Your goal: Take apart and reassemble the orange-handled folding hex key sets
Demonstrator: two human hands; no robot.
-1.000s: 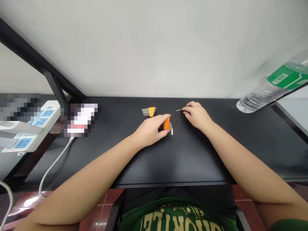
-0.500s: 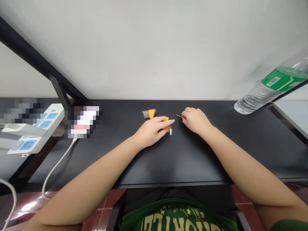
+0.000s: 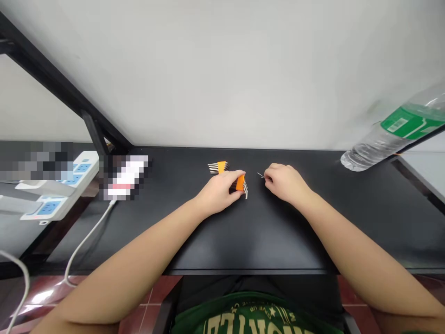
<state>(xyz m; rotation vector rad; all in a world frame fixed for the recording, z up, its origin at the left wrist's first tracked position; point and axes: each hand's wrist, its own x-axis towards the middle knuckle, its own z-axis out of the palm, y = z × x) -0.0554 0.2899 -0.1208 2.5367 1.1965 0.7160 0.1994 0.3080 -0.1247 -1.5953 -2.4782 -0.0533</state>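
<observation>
Gripped in half-curled left hand point(image 3: 219, 190), at 9 o'clock from right hand point(image 3: 284, 181): orange holder point(image 3: 240, 183), with metal rods point(image 3: 245, 186) emerging at its 4 o'clock side. Pinched in nearly closed right hand: thin metal point(image 3: 260, 175), piece count unclear, projecting toward 10 o'clock. Just beyond left hand, at 12 o'clock: second orange holder point(image 3: 221, 167), lying on black table point(image 3: 250, 236).

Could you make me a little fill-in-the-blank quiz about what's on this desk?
1. The holder in the left hand is ____.
2. The bottle has a mostly ____ label.
3. The hand nearer the bottle, pinching thin metal, is the ____ one.
4. The desktop is ____.

Missing words: orange; green; right; black.
</observation>
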